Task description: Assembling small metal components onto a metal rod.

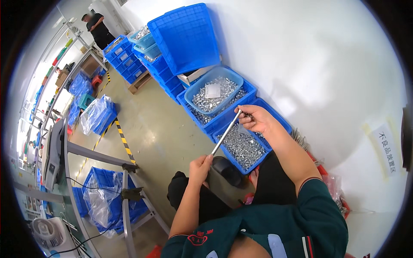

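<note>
Below you, a blue crate [251, 165] full of small metal parts [243, 146] sits on the floor. Your left hand [200, 167] is closed around the lower end of a thin metal rod [225, 132]; your right hand [254, 118] pinches its top end above the crate.

The left hand [200, 167] hides the metal rod's [225, 132] lower end.

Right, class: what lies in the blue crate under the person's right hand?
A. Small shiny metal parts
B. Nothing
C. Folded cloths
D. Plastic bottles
A: the blue crate under the right hand is filled with small shiny metal parts, while both hands hold a thin metal rod above it.
</note>
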### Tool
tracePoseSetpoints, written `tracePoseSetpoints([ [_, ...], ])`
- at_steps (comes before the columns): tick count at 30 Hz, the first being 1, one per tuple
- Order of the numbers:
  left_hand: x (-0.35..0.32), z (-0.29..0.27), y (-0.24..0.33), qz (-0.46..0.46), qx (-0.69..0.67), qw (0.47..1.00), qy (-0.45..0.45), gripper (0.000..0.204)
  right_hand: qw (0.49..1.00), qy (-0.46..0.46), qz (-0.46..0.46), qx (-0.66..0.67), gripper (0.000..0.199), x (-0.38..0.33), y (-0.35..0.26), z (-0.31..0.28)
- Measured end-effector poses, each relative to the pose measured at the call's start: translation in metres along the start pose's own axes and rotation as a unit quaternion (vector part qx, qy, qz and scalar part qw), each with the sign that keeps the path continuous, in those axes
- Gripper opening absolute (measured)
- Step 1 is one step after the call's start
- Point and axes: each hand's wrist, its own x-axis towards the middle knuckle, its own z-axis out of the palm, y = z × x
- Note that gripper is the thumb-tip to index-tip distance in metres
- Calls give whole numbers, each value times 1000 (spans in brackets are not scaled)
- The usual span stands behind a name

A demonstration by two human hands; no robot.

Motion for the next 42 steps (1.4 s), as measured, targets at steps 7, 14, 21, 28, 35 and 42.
tracePoseSetpoints([
  [7,-2,-1,-2,10,3,1000,2,36,992,22,-49,-116,18,-9,3,14],
  [14,2,2,-10,32,-18,999,7,37,988,1,-58,-146,25,-10,11,21],
  [21,1,1,1,-23,-31,999,34,40,958,31,3,-284,27,-4,30,21],
  [28,-2,-3,8,-27,1,999,39,40,981,66,-17,-181,21,5,12,-3],
  [35,-6,-3,9,7,15,1000,18,38,989,51,-63,-122,23,-5,0,4],
  [42,-5,-2,6,6,19,1000,5,38,992,49,-52,-106,27,-6,5,10],
])
